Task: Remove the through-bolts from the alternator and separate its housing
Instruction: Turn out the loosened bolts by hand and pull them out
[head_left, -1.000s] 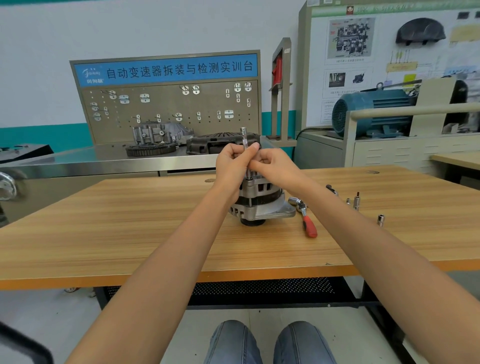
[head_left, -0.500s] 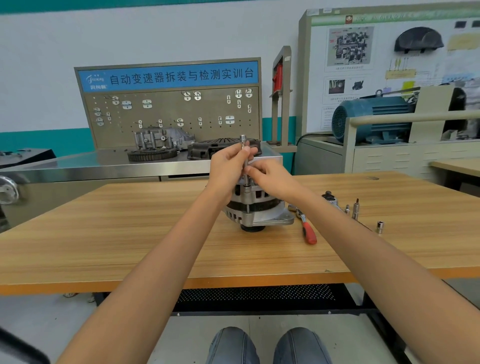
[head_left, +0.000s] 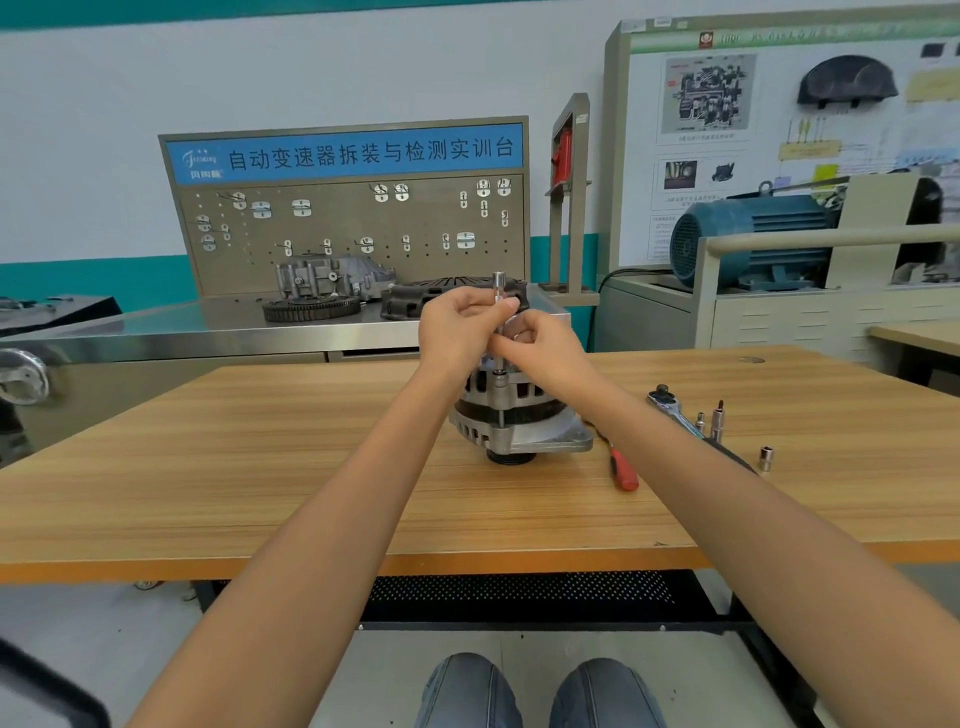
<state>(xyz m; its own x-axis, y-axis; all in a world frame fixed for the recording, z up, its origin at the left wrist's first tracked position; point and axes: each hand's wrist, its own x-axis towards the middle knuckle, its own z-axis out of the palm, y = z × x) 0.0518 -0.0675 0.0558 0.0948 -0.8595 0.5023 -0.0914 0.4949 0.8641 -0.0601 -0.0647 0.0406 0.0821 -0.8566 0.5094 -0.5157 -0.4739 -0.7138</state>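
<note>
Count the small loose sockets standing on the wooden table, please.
3: two stand together just right of the ratchet, and one stands alone nearer the right. The right forearm may hide others.

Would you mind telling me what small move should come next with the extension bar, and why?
Probably keep twisting the extension bar with the fingers. Both the left hand and right hand pinch it upright over the alternator, while the ratchet lies unused on the table.

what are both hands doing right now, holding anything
Left hand: pinching the upright socket extension over the alternator.
Right hand: gripping the same extension lower down.
</note>
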